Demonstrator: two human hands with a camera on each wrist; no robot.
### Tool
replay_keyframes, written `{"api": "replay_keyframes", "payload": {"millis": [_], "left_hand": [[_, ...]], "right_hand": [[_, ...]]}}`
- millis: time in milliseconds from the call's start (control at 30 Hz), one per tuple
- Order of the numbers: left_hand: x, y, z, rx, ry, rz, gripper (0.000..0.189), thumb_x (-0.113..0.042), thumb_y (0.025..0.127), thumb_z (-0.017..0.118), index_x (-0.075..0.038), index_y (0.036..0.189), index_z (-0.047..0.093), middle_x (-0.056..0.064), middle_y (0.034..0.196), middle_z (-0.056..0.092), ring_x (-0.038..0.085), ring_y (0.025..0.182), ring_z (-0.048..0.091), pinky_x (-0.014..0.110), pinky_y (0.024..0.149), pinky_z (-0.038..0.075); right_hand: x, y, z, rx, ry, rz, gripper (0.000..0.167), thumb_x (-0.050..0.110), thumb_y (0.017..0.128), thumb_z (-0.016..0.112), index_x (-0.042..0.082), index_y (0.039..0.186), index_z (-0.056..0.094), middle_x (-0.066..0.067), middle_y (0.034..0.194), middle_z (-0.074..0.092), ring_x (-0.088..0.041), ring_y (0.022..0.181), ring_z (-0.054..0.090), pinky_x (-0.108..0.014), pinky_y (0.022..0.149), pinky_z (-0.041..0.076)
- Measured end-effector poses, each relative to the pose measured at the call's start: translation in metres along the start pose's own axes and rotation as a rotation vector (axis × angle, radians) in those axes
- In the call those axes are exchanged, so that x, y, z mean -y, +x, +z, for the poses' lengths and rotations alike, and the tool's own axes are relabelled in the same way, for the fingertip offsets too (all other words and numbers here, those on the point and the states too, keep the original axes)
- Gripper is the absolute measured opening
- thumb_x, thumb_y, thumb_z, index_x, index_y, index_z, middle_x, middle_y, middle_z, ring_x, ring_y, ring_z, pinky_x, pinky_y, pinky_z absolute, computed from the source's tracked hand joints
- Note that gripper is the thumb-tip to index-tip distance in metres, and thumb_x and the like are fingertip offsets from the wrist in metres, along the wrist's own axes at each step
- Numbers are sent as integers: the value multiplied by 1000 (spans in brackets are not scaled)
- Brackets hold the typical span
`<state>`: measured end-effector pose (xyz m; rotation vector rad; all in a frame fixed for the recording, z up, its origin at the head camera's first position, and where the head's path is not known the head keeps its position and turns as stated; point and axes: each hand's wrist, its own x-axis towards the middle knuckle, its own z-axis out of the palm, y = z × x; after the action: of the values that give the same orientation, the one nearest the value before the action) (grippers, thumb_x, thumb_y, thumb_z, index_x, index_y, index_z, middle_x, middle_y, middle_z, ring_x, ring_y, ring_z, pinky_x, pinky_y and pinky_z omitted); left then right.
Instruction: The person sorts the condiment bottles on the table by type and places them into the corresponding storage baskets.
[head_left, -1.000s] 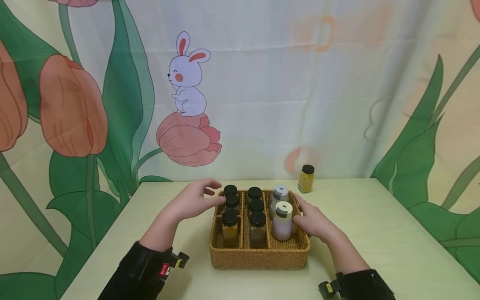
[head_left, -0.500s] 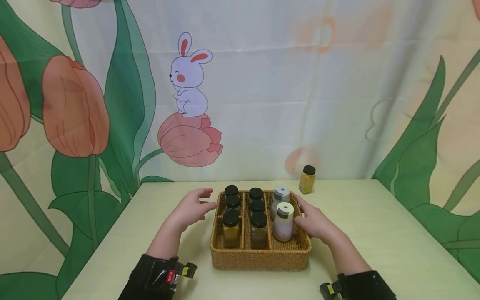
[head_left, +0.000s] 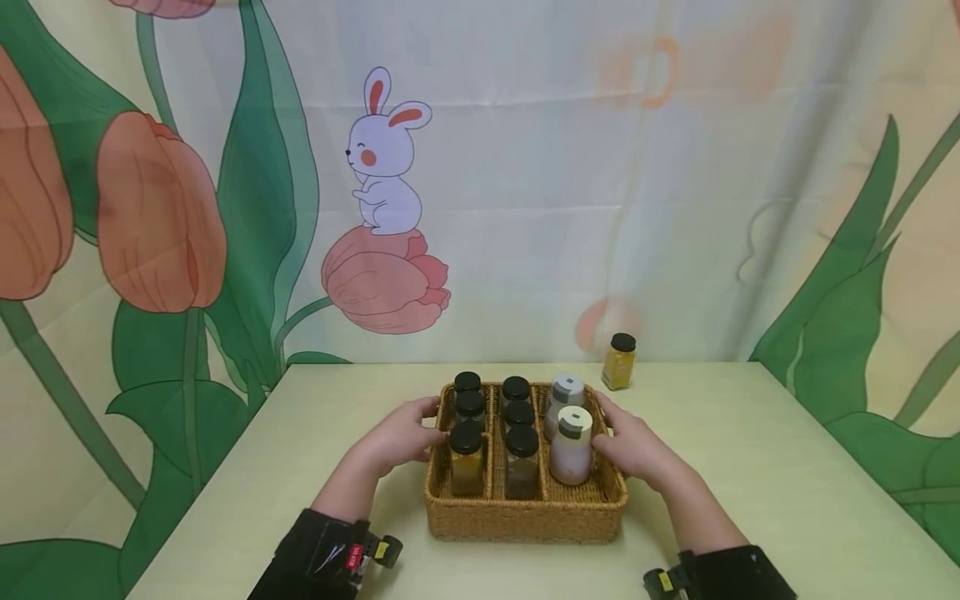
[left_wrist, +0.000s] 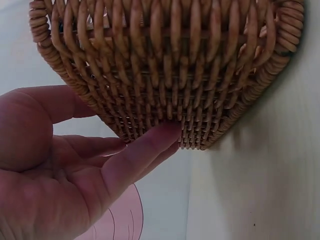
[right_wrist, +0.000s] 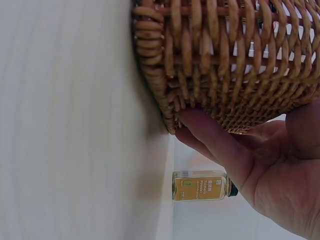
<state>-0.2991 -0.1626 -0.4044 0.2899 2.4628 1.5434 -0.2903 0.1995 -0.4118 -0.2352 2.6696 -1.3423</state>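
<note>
A woven wicker basket (head_left: 525,523) with compartments sits on the table. Black-capped spice jars stand in its left and middle sections, among them a yellow one (head_left: 467,471) at front left. Two pale bottles with light lids, the nearer one (head_left: 571,458) larger in view, occupy the right section. My left hand (head_left: 397,435) grips the basket's left side, thumb over the rim; in the left wrist view its fingers (left_wrist: 145,152) lie along the weave (left_wrist: 170,65). My right hand (head_left: 637,446) holds the right side, thumb over the rim, fingers (right_wrist: 212,132) against the outer wall.
A turmeric powder jar (head_left: 618,367) with a black cap stands on the table (head_left: 750,467) behind the basket to the right. Beyond the table's back edge hangs a curtain (head_left: 517,208) printed with tulips and a rabbit.
My left hand draws back from the jars at the basket's left, then comes in to take hold of that side. My right hand keeps its hold. The view shifts slightly.
</note>
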Motion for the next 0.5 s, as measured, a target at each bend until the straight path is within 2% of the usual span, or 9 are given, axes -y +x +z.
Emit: {"api": "replay_keyframes", "payload": {"millis": [300, 367, 500], "left_hand": [[-3, -5, 1, 0, 45, -27, 77, -6, 90, 66, 1, 158, 31, 31, 148, 45, 34, 111, 65, 44, 78, 60], [-3, -5, 2, -2, 44, -30, 76, -7, 91, 65, 0, 158, 31, 30, 147, 47, 34, 111, 65, 44, 79, 60], [-3, -3, 1, 4, 40, -23, 75, -6, 91, 65, 0, 158, 31, 31, 146, 47, 34, 111, 65, 44, 79, 60]], "right_hand": [[1, -1, 0, 4, 2, -1, 86, 3, 89, 53, 8, 164, 13, -38, 153, 34, -20, 53, 51, -36, 51, 48], [1, -2, 0, 7, 4, 3, 86, 4, 89, 54, 8, 165, 13, -37, 153, 34, -21, 59, 57, -38, 52, 50], [3, -4, -4, 24, 9, 21, 85, 8, 91, 56, 9, 165, 14, -36, 154, 34, -30, 86, 66, -42, 54, 55]]}}
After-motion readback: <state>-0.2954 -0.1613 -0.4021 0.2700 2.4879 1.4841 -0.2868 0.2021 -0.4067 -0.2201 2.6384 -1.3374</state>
